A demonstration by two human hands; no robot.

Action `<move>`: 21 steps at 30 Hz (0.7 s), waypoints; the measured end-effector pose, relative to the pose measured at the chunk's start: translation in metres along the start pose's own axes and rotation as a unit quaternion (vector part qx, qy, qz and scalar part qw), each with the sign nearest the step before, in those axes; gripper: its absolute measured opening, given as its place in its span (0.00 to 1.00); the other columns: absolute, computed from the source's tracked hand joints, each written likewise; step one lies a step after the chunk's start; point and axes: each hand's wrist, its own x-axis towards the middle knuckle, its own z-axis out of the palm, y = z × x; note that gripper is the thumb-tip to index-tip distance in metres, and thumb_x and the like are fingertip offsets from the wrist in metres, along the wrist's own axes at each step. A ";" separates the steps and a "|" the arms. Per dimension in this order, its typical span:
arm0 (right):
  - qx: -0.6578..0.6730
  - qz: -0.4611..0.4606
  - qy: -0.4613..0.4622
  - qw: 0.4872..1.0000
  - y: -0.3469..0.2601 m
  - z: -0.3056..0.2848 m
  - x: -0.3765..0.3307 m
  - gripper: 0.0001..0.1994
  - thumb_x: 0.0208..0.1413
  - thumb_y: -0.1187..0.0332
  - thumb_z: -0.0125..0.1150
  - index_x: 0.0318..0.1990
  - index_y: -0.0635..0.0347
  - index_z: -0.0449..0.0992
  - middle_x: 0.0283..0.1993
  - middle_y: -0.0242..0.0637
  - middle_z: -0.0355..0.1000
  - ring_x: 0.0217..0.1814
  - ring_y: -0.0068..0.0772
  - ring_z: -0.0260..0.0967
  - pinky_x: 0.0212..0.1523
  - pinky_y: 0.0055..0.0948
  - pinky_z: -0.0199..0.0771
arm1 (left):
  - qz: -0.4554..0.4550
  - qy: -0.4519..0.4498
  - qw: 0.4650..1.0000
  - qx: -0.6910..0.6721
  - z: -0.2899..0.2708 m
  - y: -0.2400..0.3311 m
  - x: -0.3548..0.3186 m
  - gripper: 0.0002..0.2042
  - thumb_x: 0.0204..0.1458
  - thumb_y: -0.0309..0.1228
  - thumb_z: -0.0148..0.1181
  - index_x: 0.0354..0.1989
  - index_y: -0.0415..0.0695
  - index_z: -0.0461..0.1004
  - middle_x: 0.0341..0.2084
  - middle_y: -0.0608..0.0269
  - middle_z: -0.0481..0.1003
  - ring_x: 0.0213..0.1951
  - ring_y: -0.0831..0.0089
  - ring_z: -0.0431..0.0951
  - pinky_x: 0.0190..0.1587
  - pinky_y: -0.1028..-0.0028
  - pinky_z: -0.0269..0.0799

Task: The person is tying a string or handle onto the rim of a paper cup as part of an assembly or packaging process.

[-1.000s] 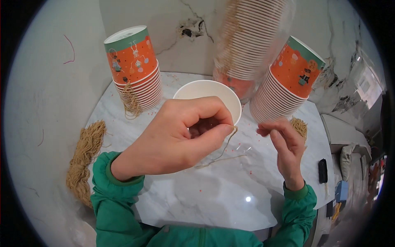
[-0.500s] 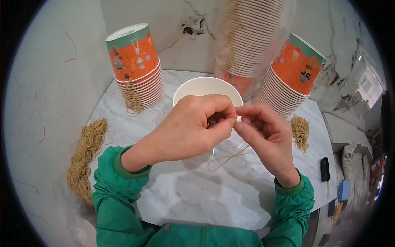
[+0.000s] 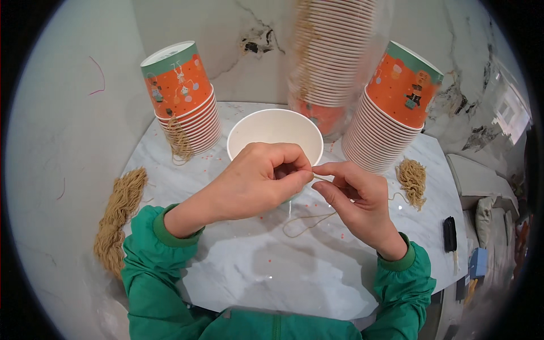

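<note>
Pinching tan thread (image 3: 321,178) in left hand (image 3: 258,181), led rightward between parted fingertips of right hand (image 3: 360,192), with clamping there impossible to tell.

A green jacket (image 3: 243,328) spans the lower edge of the frame, with a vertical zip (image 3: 276,327) (in much the same green) near bottom centre. The left sleeve (image 3: 156,269) and right sleeve (image 3: 405,289) are loose, creased and slightly glossy, gathered into narrow, duller green cuffs (image 3: 162,229).
</note>
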 end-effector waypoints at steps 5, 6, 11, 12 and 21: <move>-0.042 -0.063 0.016 0.997 0.011 0.001 0.001 0.06 0.56 0.77 0.66 0.41 0.61 0.81 0.25 0.34 0.77 0.23 0.17 0.71 0.24 0.20 0.68 | -0.035 -0.011 0.999 0.000 0.000 -0.001 0.001 0.05 0.62 0.26 0.58 0.36 0.36 0.74 0.32 0.70 0.76 0.35 0.86 0.75 0.38 0.83 0.74; -0.040 -0.065 0.015 0.997 0.012 0.001 0.001 0.06 0.56 0.77 0.66 0.41 0.61 0.81 0.25 0.34 0.77 0.23 0.17 0.71 0.24 0.20 0.68 | -0.035 -0.008 0.999 0.002 0.000 -0.001 0.000 0.05 0.62 0.26 0.58 0.36 0.36 0.74 0.32 0.70 0.76 0.35 0.86 0.75 0.38 0.83 0.74; 0.021 0.029 -0.017 0.999 0.009 -0.001 0.002 0.07 0.58 0.77 0.65 0.44 0.62 0.79 0.23 0.32 0.75 0.24 0.16 0.71 0.24 0.20 0.68 | -0.017 0.007 1.000 0.005 0.003 0.000 -0.002 0.05 0.62 0.26 0.58 0.37 0.36 0.75 0.31 0.71 0.76 0.35 0.86 0.75 0.38 0.82 0.74; 0.021 0.027 -0.017 0.999 0.009 -0.002 0.003 0.07 0.58 0.77 0.65 0.44 0.62 0.79 0.23 0.32 0.75 0.24 0.16 0.71 0.24 0.20 0.68 | -0.014 0.017 1.000 0.005 0.004 -0.003 -0.002 0.05 0.62 0.26 0.58 0.37 0.36 0.75 0.31 0.71 0.76 0.34 0.86 0.75 0.38 0.83 0.74; -0.037 -0.104 0.040 0.993 0.018 0.002 0.006 0.06 0.57 0.76 0.67 0.41 0.62 0.79 0.26 0.33 0.75 0.24 0.17 0.71 0.25 0.21 0.68 | -0.055 0.012 0.997 -0.048 0.004 0.002 0.004 0.06 0.62 0.26 0.58 0.36 0.35 0.75 0.32 0.69 0.77 0.33 0.87 0.74 0.35 0.83 0.72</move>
